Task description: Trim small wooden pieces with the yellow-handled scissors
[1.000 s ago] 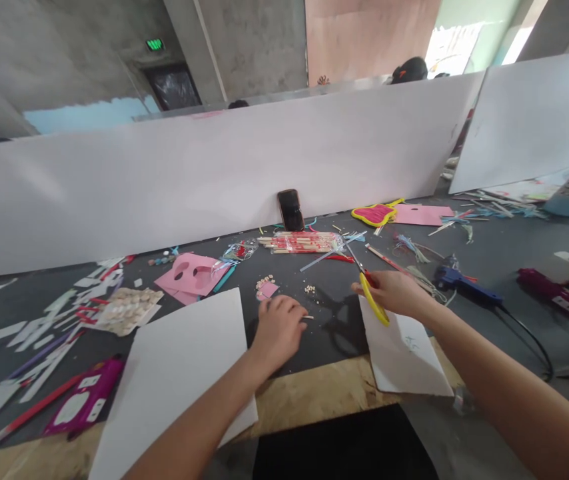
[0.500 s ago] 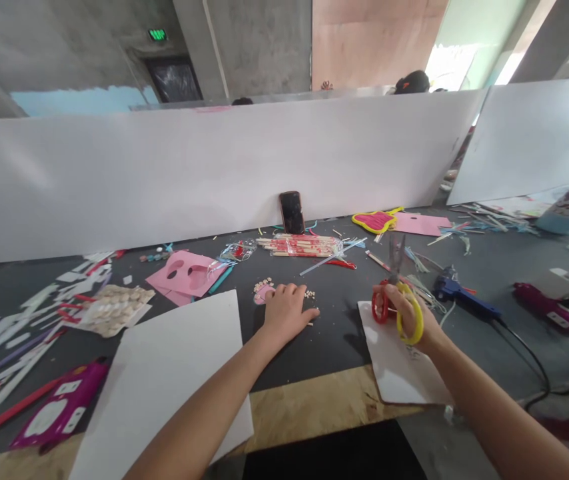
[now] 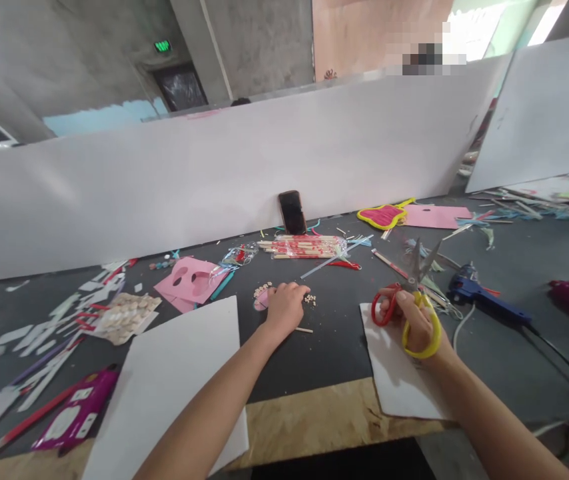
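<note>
My right hand [image 3: 415, 319] has its fingers in the handles of a pair of scissors [image 3: 433, 327], one loop red and one yellow. The blades point away from me and stand spread apart, with nothing visible between them. On the dark tabletop my left hand [image 3: 284, 308] is closed, its fingertips bent down; whatever they hold is hidden. A pink rounded piece [image 3: 261, 300] with small pale bits along its edge lies partly under that hand. More small cut bits [image 3: 310, 300] are scattered at its right, and a short thin stick [image 3: 304, 330] lies just below.
White boards [image 3: 214, 400] lie left and right [image 3: 389, 373]. A blue glue gun [image 3: 487, 300] with a cord is at right. Farther back are bundled sticks [image 3: 309, 247], a phone [image 3: 293, 212] against a white partition [image 3: 189, 180], and pink cut sheets [image 3: 192, 280]. Strips clutter the left.
The scissor blades have spread apart. My left hand's fingers have drawn together, uncovering the short stick and more of the bits. The view has tilted slightly.
</note>
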A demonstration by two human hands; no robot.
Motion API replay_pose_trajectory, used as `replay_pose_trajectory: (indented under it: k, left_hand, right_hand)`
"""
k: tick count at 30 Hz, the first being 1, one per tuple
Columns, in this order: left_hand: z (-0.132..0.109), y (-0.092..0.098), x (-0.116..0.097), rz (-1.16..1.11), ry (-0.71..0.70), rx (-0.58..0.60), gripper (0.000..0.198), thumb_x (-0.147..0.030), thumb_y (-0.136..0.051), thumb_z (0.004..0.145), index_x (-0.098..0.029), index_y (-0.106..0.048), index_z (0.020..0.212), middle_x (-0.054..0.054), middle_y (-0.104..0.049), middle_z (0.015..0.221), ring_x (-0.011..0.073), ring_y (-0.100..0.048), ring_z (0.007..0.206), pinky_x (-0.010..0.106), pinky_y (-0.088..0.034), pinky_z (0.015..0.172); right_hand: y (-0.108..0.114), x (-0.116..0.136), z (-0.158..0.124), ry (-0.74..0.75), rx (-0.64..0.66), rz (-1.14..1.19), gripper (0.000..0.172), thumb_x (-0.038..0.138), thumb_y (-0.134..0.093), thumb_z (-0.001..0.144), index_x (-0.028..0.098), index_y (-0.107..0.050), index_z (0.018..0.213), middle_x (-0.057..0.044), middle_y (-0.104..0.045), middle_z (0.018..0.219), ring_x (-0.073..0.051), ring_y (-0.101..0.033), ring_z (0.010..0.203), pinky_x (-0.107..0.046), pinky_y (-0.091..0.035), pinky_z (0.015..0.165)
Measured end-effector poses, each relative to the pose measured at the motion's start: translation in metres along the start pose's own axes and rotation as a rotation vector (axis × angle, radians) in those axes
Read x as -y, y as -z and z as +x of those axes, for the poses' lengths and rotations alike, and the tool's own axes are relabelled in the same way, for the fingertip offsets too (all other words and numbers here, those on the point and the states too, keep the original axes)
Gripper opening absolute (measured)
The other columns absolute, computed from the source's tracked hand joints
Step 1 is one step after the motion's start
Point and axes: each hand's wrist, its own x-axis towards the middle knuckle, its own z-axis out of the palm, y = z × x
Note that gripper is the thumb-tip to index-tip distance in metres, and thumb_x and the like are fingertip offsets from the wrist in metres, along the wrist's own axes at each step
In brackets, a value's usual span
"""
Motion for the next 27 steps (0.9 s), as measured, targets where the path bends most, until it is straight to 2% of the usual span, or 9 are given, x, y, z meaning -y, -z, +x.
replay_pose_trajectory:
  k: [4, 8, 13, 17, 24, 27]
  left_hand:
    - [0.001, 0.001, -0.003, -0.021, -0.062, 0.024, 0.039, -0.005, -0.043, 0.083, -0.03, -0.067, 0.101, 0.002, -0.067, 0.102, 0.0211, -0.057, 0.096, 0.036, -0.034, 0.08]
    - [-0.007, 0.008, -0.003, -0.022, -0.042, -0.028, 0.035, -0.009, -0.044, 0.084, -0.029, -0.064, 0.105, 0.003, -0.065, 0.106, 0.0225, -0.056, 0.1, 0.04, -0.031, 0.086]
    - [-0.035, 0.019, 0.005, -0.008, -0.036, -0.064, 0.019, -0.019, -0.052, 0.084, -0.026, -0.062, 0.098, 0.003, -0.064, 0.102, 0.0232, -0.054, 0.101, 0.044, -0.026, 0.092]
    - [-0.056, 0.017, 0.003, 0.015, -0.078, -0.077, 0.019, -0.017, -0.051, 0.085, -0.024, -0.061, 0.099, 0.004, -0.062, 0.105, 0.0227, -0.053, 0.102, 0.043, -0.025, 0.092]
    - [-0.063, 0.015, -0.004, -0.071, -0.098, 0.038, 0.007, -0.024, -0.057, 0.083, -0.023, -0.062, 0.088, 0.004, -0.063, 0.096, 0.0253, -0.051, 0.099, 0.044, -0.029, 0.087]
    - [-0.061, 0.015, -0.002, -0.168, -0.083, 0.053, 0.008, -0.022, -0.055, 0.084, -0.021, -0.062, 0.08, 0.005, -0.063, 0.094, 0.0258, -0.05, 0.099, 0.044, -0.03, 0.086]
  right_hand:
    - [0.001, -0.001, 0.001, 0.012, 0.019, -0.015, 0.041, 0.055, -0.043, 0.087, 0.017, -0.058, 0.092, -0.003, -0.059, 0.068, -0.017, -0.056, 0.061, -0.031, -0.046, 0.059]
    - [-0.001, 0.001, 0.0, 0.026, 0.037, 0.003, 0.037, 0.054, -0.044, 0.086, 0.019, -0.056, 0.089, -0.001, -0.057, 0.065, -0.017, -0.056, 0.06, -0.031, -0.047, 0.059]
    - [-0.003, 0.001, 0.0, 0.026, 0.031, 0.015, 0.036, 0.053, -0.042, 0.087, 0.02, -0.056, 0.091, 0.0, -0.057, 0.066, -0.017, -0.055, 0.06, -0.032, -0.046, 0.061]
    - [-0.003, 0.005, 0.0, 0.015, 0.021, 0.005, 0.035, 0.053, -0.046, 0.084, 0.02, -0.057, 0.087, -0.001, -0.057, 0.066, -0.017, -0.055, 0.061, -0.031, -0.045, 0.061]
    - [-0.006, 0.014, -0.003, 0.009, 0.0, -0.01, 0.037, 0.055, -0.048, 0.082, 0.019, -0.06, 0.084, -0.002, -0.057, 0.065, -0.017, -0.055, 0.059, -0.031, -0.047, 0.057]
    - [-0.005, 0.013, -0.003, 0.034, -0.054, 0.0, 0.033, 0.053, -0.052, 0.081, 0.021, -0.059, 0.085, -0.002, -0.058, 0.07, -0.017, -0.057, 0.066, -0.032, -0.049, 0.065]
